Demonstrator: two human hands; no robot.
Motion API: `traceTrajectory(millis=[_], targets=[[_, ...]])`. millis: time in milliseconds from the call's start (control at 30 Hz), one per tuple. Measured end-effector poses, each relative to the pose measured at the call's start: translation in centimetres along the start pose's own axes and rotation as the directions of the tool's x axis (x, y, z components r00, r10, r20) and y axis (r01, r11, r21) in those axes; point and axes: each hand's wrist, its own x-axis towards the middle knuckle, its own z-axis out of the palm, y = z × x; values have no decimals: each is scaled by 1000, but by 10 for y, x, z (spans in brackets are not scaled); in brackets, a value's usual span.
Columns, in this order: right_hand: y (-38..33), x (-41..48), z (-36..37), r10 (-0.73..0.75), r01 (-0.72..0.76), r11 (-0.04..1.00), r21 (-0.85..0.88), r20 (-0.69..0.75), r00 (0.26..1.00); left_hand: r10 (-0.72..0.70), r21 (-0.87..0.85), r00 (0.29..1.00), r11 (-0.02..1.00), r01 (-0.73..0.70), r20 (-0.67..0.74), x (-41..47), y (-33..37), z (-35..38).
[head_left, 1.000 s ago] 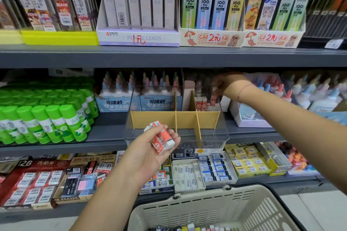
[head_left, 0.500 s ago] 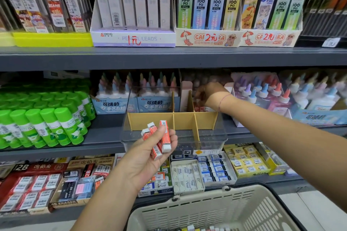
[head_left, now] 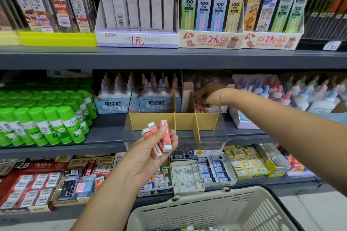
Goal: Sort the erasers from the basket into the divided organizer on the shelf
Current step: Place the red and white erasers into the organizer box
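- Green-capped glue sticks (head_left: 47,122) lie in rows at the left of the middle shelf
- The left hand (head_left: 146,157) is palm up in front of the shelf, thumb and curled fingers grasping a few slim erasers (head_left: 164,135): orange-red sleeves, white ends showing, fanned out
- Just behind them stands the clear organizer (head_left: 212,137) with tan wooden dividers, on the middle shelf's front edge
- The right hand (head_left: 210,93) reaches over its rear right compartment, where more red-sleeved erasers (head_left: 201,108) stand; whether its fingers grasp one I cannot tell
- The beige slotted basket (head_left: 234,212) sits below, with small erasers at its bottom
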Motion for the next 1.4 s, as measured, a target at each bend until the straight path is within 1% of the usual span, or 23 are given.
traceTrajectory(millis=[33, 100, 167, 200, 267, 367, 500, 633, 767, 833, 900, 1000, 1067, 1133, 1200, 1267, 1400], targets=[[-2, -6, -7, 9, -12, 997, 78, 49, 999, -1, 0, 1000, 1000, 1, 2, 0, 0, -1], [-5, -13, -16, 12, -62, 977, 204, 237, 971, -1, 4, 1000, 1000, 1, 4, 0, 0, -1], [-10, -17, -21, 7, -83, 983, 163, 418, 908, -2, 5, 1000, 1000, 2, 2, 0, 0, -1], [-14, -17, -22, 7, -75, 989, 126, 470, 883, -2, 4, 1000, 1000, 2, 1, 0, 0, -1], [-23, -20, -24, 18, -46, 998, 41, 525, 851, -2, 2, 1000, 1000, 2, 3, -1, 1, -1], [-30, -23, -17, 48, -18, 998, -62, 536, 843, 7, 4, 1000, 1000, -7, 4, -2, 2, 0], [-31, -21, -2, 124, -32, 979, -202, 462, 878, 14, 11, 1000, 1000, -14, 11, -3, 3, -1], [-37, -20, 1, 181, -61, 964, -260, 467, 866, 13, 14, 1000, 1000, -13, 11, -3, 4, -1], [-36, -20, 3, 178, -39, 954, -298, 456, 872, 17, -10, 1000, 1000, -17, 13, -3, 5, -1], [-35, -22, 0, 153, -24, 963, -267, 476, 866, 21, -7, 1000, 1000, -21, 15, -3, 6, -1], [-32, -25, -5, 108, -26, 986, -164, 517, 849, 22, -1, 1000, 1000, -22, 13, -3, 5, 0], [-25, -29, -12, 95, -82, 996, -47, 505, 858, 27, 5, 1000, 1000, -27, 9, -1, 3, 0], [-22, -28, -11, 105, -72, 994, -87, 479, 871, 28, 6, 1000, 1000, -28, 9, -1, 2, 2], [-26, -28, -9, 128, -31, 977, -213, 459, 879, 29, 13, 1000, 999, -29, 8, -1, 2, 2], [-32, -28, -4, 146, -13, 960, -280, 460, 876, 29, 19, 1000, 999, -29, 3, -2, 2, 2], [-33, -26, 0, 147, -8, 960, -281, 479, 865, 31, 21, 1000, 999, -31, 3, -4, 2, 1], [-31, -25, 2, 140, -32, 975, -219, 496, 857, 36, 26, 999, 999, -36, 3, -4, 3, 1]])
